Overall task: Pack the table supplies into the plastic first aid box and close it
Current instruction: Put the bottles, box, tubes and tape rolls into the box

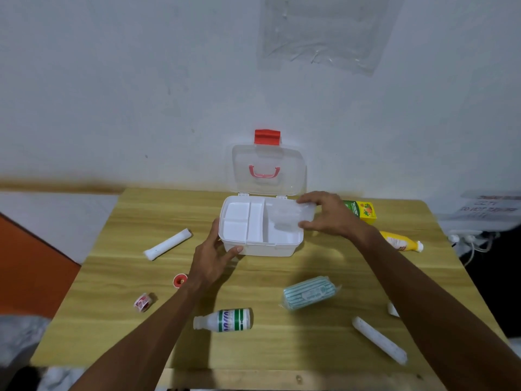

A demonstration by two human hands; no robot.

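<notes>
The white plastic first aid box (pixel 269 248) stands open at the table's far middle, its clear lid (pixel 267 167) upright against the wall. My left hand (pixel 214 255) grips the box's front left corner. My right hand (pixel 327 214) holds a clear plastic tray (pixel 287 217) over the box's right compartment. Supplies lie around on the table: a white bottle (pixel 225 320), a teal striped packet (pixel 308 292), two white rolled bandages (pixel 167 244) (pixel 379 340), a red tape roll (pixel 180 280), a small red-and-white roll (pixel 143 301), a yellow box (pixel 362 211) and a yellow tube (pixel 400 241).
The wooden table (pixel 282 351) stands against a white wall. A clear plastic sheet (pixel 324 32) hangs on the wall above. Cables and a plug strip (pixel 468 238) lie off the table's right side. A small white item (pixel 392 309) shows beside my right forearm.
</notes>
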